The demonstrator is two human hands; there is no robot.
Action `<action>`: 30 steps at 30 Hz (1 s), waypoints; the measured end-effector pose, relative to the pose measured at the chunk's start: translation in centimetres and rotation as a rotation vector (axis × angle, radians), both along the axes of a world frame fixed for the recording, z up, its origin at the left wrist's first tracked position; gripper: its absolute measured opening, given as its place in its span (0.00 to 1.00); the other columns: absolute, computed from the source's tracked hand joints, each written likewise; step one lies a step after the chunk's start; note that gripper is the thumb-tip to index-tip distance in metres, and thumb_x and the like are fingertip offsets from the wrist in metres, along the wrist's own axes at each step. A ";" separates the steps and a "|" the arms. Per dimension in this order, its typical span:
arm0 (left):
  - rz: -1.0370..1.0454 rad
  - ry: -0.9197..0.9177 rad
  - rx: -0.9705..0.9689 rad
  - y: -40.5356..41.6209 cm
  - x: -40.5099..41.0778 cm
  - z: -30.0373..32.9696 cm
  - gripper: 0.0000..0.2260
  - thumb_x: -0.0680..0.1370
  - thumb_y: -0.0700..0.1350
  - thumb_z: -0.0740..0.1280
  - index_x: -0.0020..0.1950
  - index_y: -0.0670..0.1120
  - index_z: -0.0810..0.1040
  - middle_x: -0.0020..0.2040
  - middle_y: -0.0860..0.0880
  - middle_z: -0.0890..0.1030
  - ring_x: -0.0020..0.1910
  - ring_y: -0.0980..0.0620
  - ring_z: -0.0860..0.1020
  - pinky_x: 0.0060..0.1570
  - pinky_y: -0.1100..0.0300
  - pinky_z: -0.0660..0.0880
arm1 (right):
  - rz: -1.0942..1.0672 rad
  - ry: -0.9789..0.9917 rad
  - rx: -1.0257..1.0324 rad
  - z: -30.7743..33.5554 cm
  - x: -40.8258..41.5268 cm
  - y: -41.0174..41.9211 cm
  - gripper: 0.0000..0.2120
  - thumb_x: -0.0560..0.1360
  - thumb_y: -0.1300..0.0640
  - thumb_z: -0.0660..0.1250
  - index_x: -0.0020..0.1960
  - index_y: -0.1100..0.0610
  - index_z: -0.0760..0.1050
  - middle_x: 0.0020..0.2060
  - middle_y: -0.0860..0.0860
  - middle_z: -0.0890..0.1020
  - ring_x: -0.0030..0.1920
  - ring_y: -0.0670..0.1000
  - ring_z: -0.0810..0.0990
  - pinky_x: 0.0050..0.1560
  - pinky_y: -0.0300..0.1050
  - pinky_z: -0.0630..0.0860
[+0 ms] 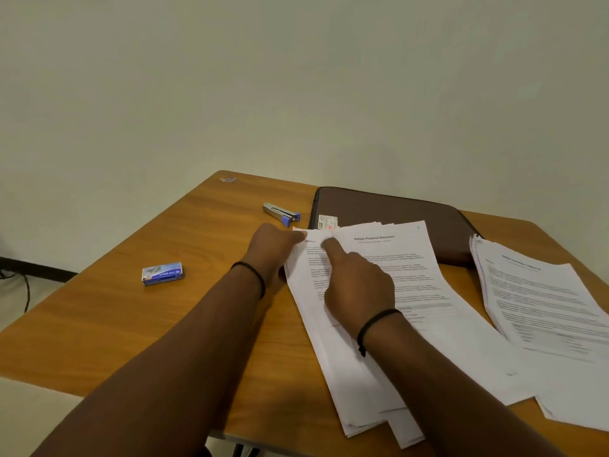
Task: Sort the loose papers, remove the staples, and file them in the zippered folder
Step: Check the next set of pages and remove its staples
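A stack of printed white papers (395,324) lies on the wooden table (164,324), its top edge overlapping a dark brown zippered folder (412,212) that lies shut at the back. My left hand (270,245) grips the stack's top left corner, thumb on the sheet. My right hand (356,278) rests on the top page with its index finger stretched toward that same corner and the other fingers curled under. A second pile of papers (540,301) lies to the right. A silver and blue stapler (281,214) lies left of the folder.
A small blue box of staples (162,273) sits on the table's left part. A small shiny scrap (228,180) lies near the far left corner. Behind the table is a plain wall, and a dark cable hangs at the left edge.
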State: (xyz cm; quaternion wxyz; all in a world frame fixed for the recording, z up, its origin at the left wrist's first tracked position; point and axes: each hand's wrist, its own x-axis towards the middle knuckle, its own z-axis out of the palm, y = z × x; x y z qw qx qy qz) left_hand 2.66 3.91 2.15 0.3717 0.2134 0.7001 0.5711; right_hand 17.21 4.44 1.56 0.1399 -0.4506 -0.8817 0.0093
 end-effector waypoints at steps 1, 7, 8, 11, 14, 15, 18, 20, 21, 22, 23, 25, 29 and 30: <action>-0.007 -0.078 0.008 0.2 0.0 0.1 0.05 0.79 0.40 0.70 0.49 0.41 0.74 0.45 0.43 0.81 0.36 0.48 0.79 0.24 0.61 0.74 | -0.023 0.002 -0.019 0.2 0.0 0.2 0.22 0.78 0.59 0.63 0.70 0.49 0.68 0.53 0.53 0.79 0.52 0.55 0.79 0.49 0.48 0.77; -0.121 -0.250 0.155 0.3 -1.2 -1.3 0.07 0.79 0.34 0.67 0.57 0.39 0.77 0.52 0.39 0.85 0.46 0.42 0.85 0.40 0.53 0.83 | -0.109 0.200 -0.099 -0.4 -0.3 1.6 0.10 0.79 0.62 0.64 0.58 0.57 0.80 0.54 0.54 0.82 0.54 0.54 0.80 0.54 0.45 0.76; -0.152 -0.281 0.195 0.2 -1.6 -1.7 0.10 0.80 0.34 0.67 0.61 0.38 0.76 0.53 0.39 0.85 0.49 0.41 0.85 0.44 0.51 0.83 | -0.111 0.257 -0.096 -0.7 -0.5 1.7 0.10 0.79 0.62 0.64 0.58 0.58 0.81 0.54 0.54 0.82 0.53 0.54 0.80 0.54 0.45 0.75; -0.232 -0.360 0.279 -0.3 -2.6 -1.9 0.13 0.81 0.35 0.64 0.66 0.38 0.75 0.57 0.39 0.84 0.55 0.40 0.83 0.50 0.48 0.83 | -0.092 0.392 -0.027 -1.5 -1.0 2.0 0.10 0.80 0.62 0.64 0.58 0.60 0.81 0.55 0.56 0.82 0.55 0.54 0.80 0.56 0.43 0.74; -0.247 -0.458 0.323 -0.5 -3.0 -1.9 0.14 0.82 0.35 0.62 0.68 0.37 0.73 0.59 0.37 0.83 0.57 0.39 0.82 0.48 0.47 0.83 | -0.052 0.547 0.084 -2.5 -1.3 2.3 0.10 0.78 0.65 0.65 0.58 0.62 0.81 0.53 0.57 0.83 0.54 0.55 0.80 0.56 0.43 0.74; -0.251 -0.488 0.335 -0.5 -3.1 -1.9 0.15 0.82 0.36 0.62 0.69 0.37 0.72 0.60 0.37 0.82 0.56 0.40 0.82 0.47 0.47 0.83 | -0.037 0.590 0.103 -2.7 -1.3 2.4 0.11 0.78 0.66 0.65 0.58 0.62 0.81 0.53 0.57 0.83 0.54 0.55 0.80 0.57 0.44 0.75; -0.265 -0.530 0.351 -0.4 -3.1 -1.9 0.15 0.83 0.37 0.61 0.70 0.37 0.72 0.60 0.37 0.82 0.56 0.40 0.82 0.47 0.48 0.83 | -0.005 0.680 0.112 -2.9 -1.3 2.5 0.14 0.77 0.67 0.65 0.61 0.61 0.81 0.57 0.56 0.82 0.58 0.55 0.80 0.59 0.52 0.79; -0.271 -0.551 0.358 -0.3 -3.0 -1.9 0.14 0.83 0.37 0.61 0.68 0.37 0.73 0.60 0.37 0.82 0.57 0.40 0.82 0.46 0.48 0.84 | -0.006 0.700 0.095 -3.2 -1.2 2.5 0.14 0.77 0.67 0.66 0.62 0.61 0.80 0.58 0.56 0.81 0.58 0.56 0.80 0.59 0.54 0.80; -0.276 -0.567 0.362 -0.3 -3.0 -1.9 0.13 0.83 0.37 0.60 0.67 0.38 0.74 0.60 0.37 0.82 0.57 0.40 0.82 0.46 0.48 0.84 | -0.010 0.696 0.088 -3.3 -1.2 2.6 0.14 0.77 0.67 0.67 0.61 0.61 0.80 0.58 0.56 0.81 0.58 0.56 0.80 0.59 0.54 0.80; -0.279 -0.584 0.366 -0.3 -2.9 -1.9 0.12 0.83 0.37 0.60 0.66 0.38 0.74 0.60 0.36 0.82 0.57 0.40 0.82 0.47 0.48 0.84 | -0.015 0.692 0.084 -3.4 -1.2 2.7 0.14 0.77 0.67 0.67 0.61 0.61 0.81 0.58 0.56 0.81 0.58 0.56 0.80 0.58 0.55 0.80; -0.280 -0.602 0.368 -0.2 -2.8 -1.9 0.12 0.83 0.36 0.60 0.65 0.38 0.74 0.60 0.36 0.82 0.58 0.40 0.82 0.47 0.48 0.83 | -0.023 0.686 0.077 -3.4 -1.2 2.8 0.14 0.76 0.67 0.66 0.61 0.62 0.81 0.58 0.56 0.81 0.58 0.56 0.79 0.58 0.55 0.80; -0.281 -0.630 0.376 -0.1 -2.7 -1.9 0.12 0.83 0.36 0.60 0.65 0.39 0.74 0.60 0.36 0.82 0.59 0.39 0.82 0.49 0.47 0.83 | -0.037 0.667 0.045 -3.2 -1.2 2.9 0.14 0.77 0.66 0.65 0.60 0.62 0.81 0.58 0.56 0.81 0.58 0.56 0.79 0.58 0.54 0.79; -0.298 -0.665 0.390 -0.1 -2.5 -1.8 0.11 0.82 0.36 0.60 0.64 0.39 0.74 0.58 0.37 0.83 0.57 0.39 0.83 0.50 0.45 0.82 | -0.051 0.597 0.003 -2.5 -1.3 2.2 0.16 0.80 0.51 0.65 0.62 0.59 0.79 0.59 0.53 0.80 0.60 0.53 0.77 0.60 0.47 0.75; -0.306 -0.683 0.396 -0.1 -2.5 -1.8 0.11 0.82 0.36 0.60 0.64 0.39 0.74 0.57 0.36 0.83 0.56 0.38 0.83 0.51 0.45 0.82 | -0.053 0.565 -0.002 -2.3 -1.3 2.0 0.21 0.79 0.44 0.65 0.64 0.57 0.78 0.60 0.51 0.80 0.60 0.52 0.76 0.60 0.45 0.74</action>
